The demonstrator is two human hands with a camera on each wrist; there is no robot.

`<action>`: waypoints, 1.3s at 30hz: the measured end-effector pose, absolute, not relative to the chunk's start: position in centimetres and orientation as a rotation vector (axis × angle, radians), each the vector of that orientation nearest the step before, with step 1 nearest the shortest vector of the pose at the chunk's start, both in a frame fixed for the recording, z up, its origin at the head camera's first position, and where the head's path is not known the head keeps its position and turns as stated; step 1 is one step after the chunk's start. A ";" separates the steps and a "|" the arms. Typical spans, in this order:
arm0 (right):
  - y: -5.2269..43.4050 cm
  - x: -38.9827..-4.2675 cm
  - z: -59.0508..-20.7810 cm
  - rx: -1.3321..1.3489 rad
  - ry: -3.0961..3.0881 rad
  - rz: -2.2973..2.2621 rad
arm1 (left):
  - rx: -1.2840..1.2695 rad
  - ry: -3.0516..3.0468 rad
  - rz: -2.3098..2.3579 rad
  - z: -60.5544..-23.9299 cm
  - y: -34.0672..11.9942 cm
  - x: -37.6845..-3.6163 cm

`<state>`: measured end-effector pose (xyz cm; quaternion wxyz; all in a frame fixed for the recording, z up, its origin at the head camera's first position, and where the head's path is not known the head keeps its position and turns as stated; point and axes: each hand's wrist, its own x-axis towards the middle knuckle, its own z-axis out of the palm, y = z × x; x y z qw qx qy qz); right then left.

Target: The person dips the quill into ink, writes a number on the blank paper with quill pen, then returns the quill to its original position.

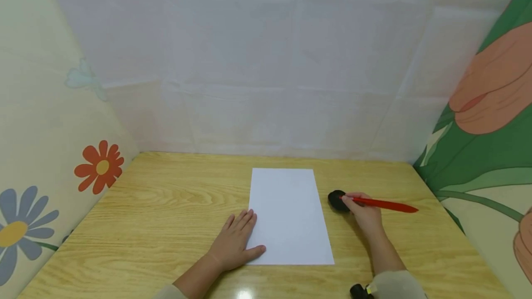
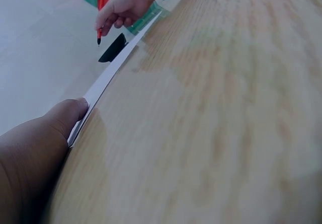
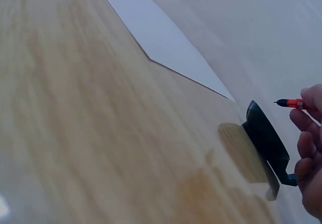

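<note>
A white sheet of paper [image 1: 288, 216] lies flat on the wooden table [image 1: 166, 206]. My left hand [image 1: 234, 239] rests open on the sheet's lower left edge, fingers straight; the left wrist view shows the thumb [image 2: 65, 114] at the paper's edge [image 2: 108, 75]. My right hand [image 1: 365, 213] pinches a red pen [image 1: 386, 205], its tip held over a small black dish [image 1: 337, 200] just right of the paper. In the right wrist view the pen tip [image 3: 288, 103] hovers above the black dish [image 3: 266, 139].
White cloth walls stand behind the table [image 1: 270, 82], a flowered panel [image 1: 50, 160] on the left and a green and orange panel [image 1: 486, 128] on the right. Bare wood lies left of the paper and along the front edge.
</note>
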<state>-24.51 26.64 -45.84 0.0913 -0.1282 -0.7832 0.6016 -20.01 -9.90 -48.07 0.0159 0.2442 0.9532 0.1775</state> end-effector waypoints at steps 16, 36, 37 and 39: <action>27.6 -25.0 -46.6 -0.369 -2.541 1.537 | 0.759 2.982 0.531 -48.3 -9.8 -20.1; 25.7 -25.0 -45.5 -0.427 -2.260 1.788 | 0.757 2.972 0.531 -48.2 -9.9 -20.2; 25.4 -25.1 -45.4 -0.428 -2.245 1.802 | 0.756 2.971 0.532 -48.2 -9.9 -20.1; 24.7 -25.2 -45.1 -0.446 -2.236 1.806 | 0.757 2.968 0.540 -48.1 -9.8 -20.1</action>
